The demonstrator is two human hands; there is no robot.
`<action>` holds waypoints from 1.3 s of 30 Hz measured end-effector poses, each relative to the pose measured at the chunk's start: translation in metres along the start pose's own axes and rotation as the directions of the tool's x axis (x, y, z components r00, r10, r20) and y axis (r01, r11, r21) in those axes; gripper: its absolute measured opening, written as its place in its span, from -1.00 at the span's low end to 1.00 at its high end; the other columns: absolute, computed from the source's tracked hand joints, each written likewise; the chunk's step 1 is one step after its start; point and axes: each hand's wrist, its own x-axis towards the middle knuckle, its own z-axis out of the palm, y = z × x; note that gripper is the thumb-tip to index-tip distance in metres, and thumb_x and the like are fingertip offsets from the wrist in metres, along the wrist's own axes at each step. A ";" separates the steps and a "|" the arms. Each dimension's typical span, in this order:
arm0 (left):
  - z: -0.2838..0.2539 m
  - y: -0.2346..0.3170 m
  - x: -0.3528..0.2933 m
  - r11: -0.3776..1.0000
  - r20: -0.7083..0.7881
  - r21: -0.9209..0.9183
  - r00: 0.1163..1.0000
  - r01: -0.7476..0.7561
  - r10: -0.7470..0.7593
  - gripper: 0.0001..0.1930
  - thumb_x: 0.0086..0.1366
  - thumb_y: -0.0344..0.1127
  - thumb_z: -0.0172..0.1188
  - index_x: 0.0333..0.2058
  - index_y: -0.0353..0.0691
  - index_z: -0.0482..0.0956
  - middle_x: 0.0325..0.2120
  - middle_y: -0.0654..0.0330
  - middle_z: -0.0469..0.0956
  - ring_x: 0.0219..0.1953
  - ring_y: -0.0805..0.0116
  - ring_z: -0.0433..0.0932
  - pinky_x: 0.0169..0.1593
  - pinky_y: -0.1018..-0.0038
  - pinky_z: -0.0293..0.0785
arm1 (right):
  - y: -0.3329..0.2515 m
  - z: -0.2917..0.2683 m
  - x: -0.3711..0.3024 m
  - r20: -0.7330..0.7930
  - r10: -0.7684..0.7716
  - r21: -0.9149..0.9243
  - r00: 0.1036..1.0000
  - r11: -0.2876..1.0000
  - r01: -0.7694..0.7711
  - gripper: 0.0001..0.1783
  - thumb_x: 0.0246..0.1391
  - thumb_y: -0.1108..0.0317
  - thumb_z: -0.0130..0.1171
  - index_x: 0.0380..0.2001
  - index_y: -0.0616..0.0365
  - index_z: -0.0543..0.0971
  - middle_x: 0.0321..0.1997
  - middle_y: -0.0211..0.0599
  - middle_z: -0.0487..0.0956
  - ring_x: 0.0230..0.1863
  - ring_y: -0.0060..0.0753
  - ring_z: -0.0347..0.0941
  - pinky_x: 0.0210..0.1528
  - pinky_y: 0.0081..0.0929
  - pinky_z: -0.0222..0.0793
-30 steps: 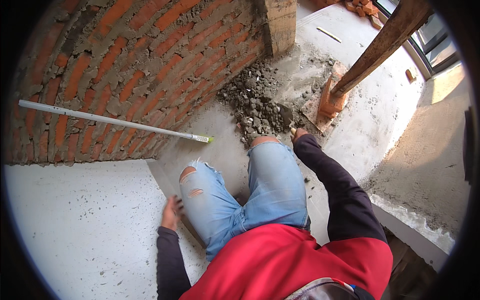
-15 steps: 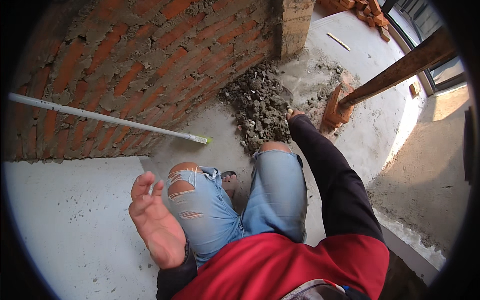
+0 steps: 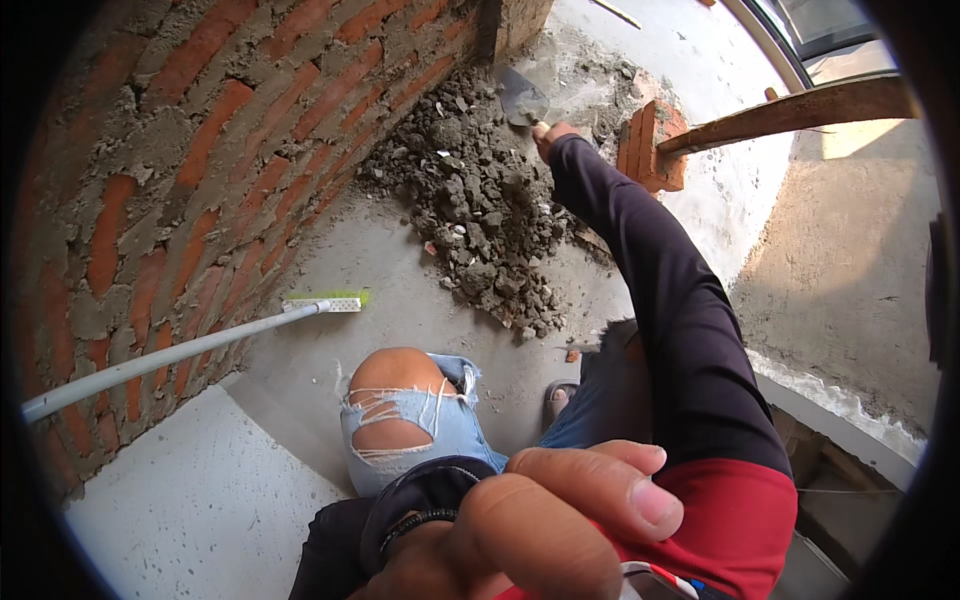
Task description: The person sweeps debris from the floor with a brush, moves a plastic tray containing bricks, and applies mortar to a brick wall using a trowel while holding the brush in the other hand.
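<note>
My right hand (image 3: pixel 556 138) reaches out at the far end of the rubble and grips the handle of a trowel (image 3: pixel 522 97). The trowel's flat metal blade lies at the edge of a heap of grey mortar rubble (image 3: pixel 480 200), which has small pale bits among the lumps. Close below the camera, my left hand (image 3: pixel 530 520) hangs over my lap with its fingers loosely bent, and nothing shows in it. Part of its palm is hidden.
A broom (image 3: pixel 325 305) with a pale pole leans from the left. A brick wall (image 3: pixel 220 120) borders the heap. Stacked bricks (image 3: pixel 655 145) stand right of it under a wooden prop (image 3: pixel 790 125). A white slab (image 3: pixel 190 500) lies at the lower left.
My right hand has moved farther out, and the trowel blade now shows clearly. My left hand has swung from the left to in front of my chest. The view has shifted toward the heap.
</note>
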 end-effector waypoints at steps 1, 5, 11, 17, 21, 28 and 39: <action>0.004 0.003 0.006 0.989 -0.086 0.129 0.995 0.065 -0.054 -0.76 0.07 -0.49 -0.35 -0.63 -0.09 0.29 -0.50 0.29 0.20 -0.31 0.37 0.30 -0.15 0.34 0.35 | -0.014 0.007 -0.008 0.010 -0.008 0.054 1.000 0.999 0.007 -0.45 -0.02 -0.05 -0.12 -0.33 0.31 0.49 -0.33 0.10 0.49 -0.22 -0.06 0.44 -0.20 -0.31 0.33; -0.080 -0.061 0.048 0.913 0.473 -0.129 0.785 -0.388 0.400 -0.82 0.14 -0.46 -0.23 -0.51 -0.11 0.38 -0.40 0.30 0.26 -0.17 0.35 0.30 -0.04 0.23 0.32 | -0.010 0.016 -0.065 0.083 -0.142 0.075 0.986 0.988 0.136 -0.55 0.01 0.07 -0.09 -0.35 0.31 0.50 -0.41 0.04 0.50 -0.33 -0.06 0.46 -0.26 -0.29 0.36; -0.092 -0.095 0.096 0.741 0.646 -0.643 0.383 -0.195 0.661 -0.83 0.15 -0.42 -0.10 -0.30 -0.12 0.44 -0.32 0.34 0.26 0.01 0.30 0.21 0.08 0.12 0.21 | 0.013 -0.013 -0.084 0.102 -0.203 -0.034 0.974 0.978 0.207 -0.60 0.02 0.08 -0.08 -0.38 0.23 0.51 -0.45 0.01 0.51 -0.41 -0.13 0.47 -0.32 -0.32 0.37; -0.081 -0.091 0.095 0.725 0.677 -0.683 0.296 -0.088 0.673 -0.77 0.16 -0.40 -0.07 -0.20 -0.08 0.44 -0.31 0.37 0.24 0.09 0.27 0.10 0.13 0.07 0.12 | -0.009 -0.008 -0.032 0.034 -0.048 -0.030 0.998 0.998 0.049 -0.56 0.04 0.06 -0.11 -0.36 0.29 0.48 -0.45 0.01 0.50 -0.38 -0.11 0.46 -0.33 -0.31 0.37; -0.088 -0.086 0.102 0.739 0.674 -0.643 0.311 -0.198 0.670 -0.79 0.14 -0.40 -0.06 -0.23 -0.07 0.45 -0.31 0.36 0.25 0.03 0.26 0.15 0.11 0.12 0.16 | -0.012 -0.008 -0.092 0.177 -0.157 0.055 0.972 0.987 0.149 -0.60 0.03 0.11 -0.11 -0.27 0.23 0.46 -0.36 0.04 0.49 -0.31 -0.10 0.47 -0.26 -0.31 0.37; -0.087 -0.082 0.104 0.911 0.688 -0.204 0.610 -0.358 0.394 -0.86 0.08 -0.25 0.03 -0.47 -0.16 0.32 -0.37 0.11 0.29 -0.21 0.19 0.30 -0.09 0.23 0.23 | 0.021 -0.023 -0.084 -0.020 -0.258 -0.105 0.966 0.961 0.255 -0.64 0.01 0.12 -0.06 -0.34 0.24 0.45 -0.43 0.01 0.50 -0.37 -0.09 0.45 -0.29 -0.30 0.36; -0.086 -0.100 0.117 0.395 0.960 0.180 0.074 -0.901 -0.270 -0.72 0.07 -0.19 0.05 -0.28 -0.23 0.37 -0.32 0.08 0.35 -0.29 0.16 0.35 -0.21 0.34 0.23 | 0.009 -0.019 -0.117 0.134 -0.236 -0.177 0.962 0.950 0.258 -0.72 0.08 0.27 -0.20 -0.32 0.28 0.38 -0.42 -0.06 0.50 -0.41 -0.17 0.47 -0.32 -0.32 0.37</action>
